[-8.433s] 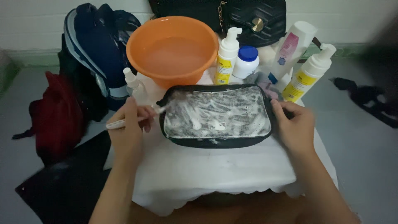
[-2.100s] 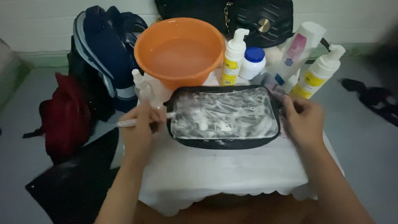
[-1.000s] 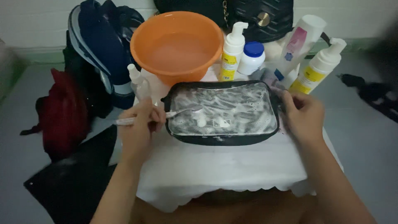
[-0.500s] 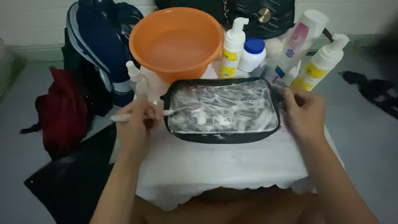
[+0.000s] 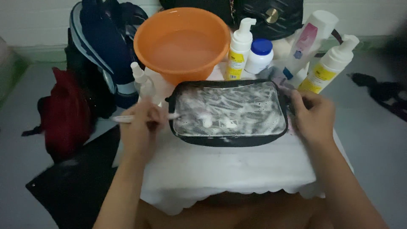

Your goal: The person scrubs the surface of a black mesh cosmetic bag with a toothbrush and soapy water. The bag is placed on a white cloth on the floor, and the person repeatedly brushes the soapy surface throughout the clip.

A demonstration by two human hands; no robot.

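A black pouch (image 5: 229,111) covered in white foam lies flat on a small table with a white cloth (image 5: 229,169). My left hand (image 5: 142,127) is shut on a thin white brush (image 5: 123,119), whose head touches the pouch's left edge. At the pouch's right end rests my right hand (image 5: 311,115), gripping that edge with the fingers curled over it.
An orange basin (image 5: 182,40) of water stands behind the pouch, with a small spray bottle (image 5: 142,80) to its left. Two pump bottles (image 5: 239,48) (image 5: 328,65), a white jar with a blue lid (image 5: 258,55) and a tall white bottle (image 5: 307,40) line the back. A blue backpack (image 5: 101,46) and a red bag (image 5: 63,112) sit on the floor at left.
My left hand has kept moving the brush back and forth over the pouch's left part; its head now sits at the left edge. My right hand still holds the right edge.
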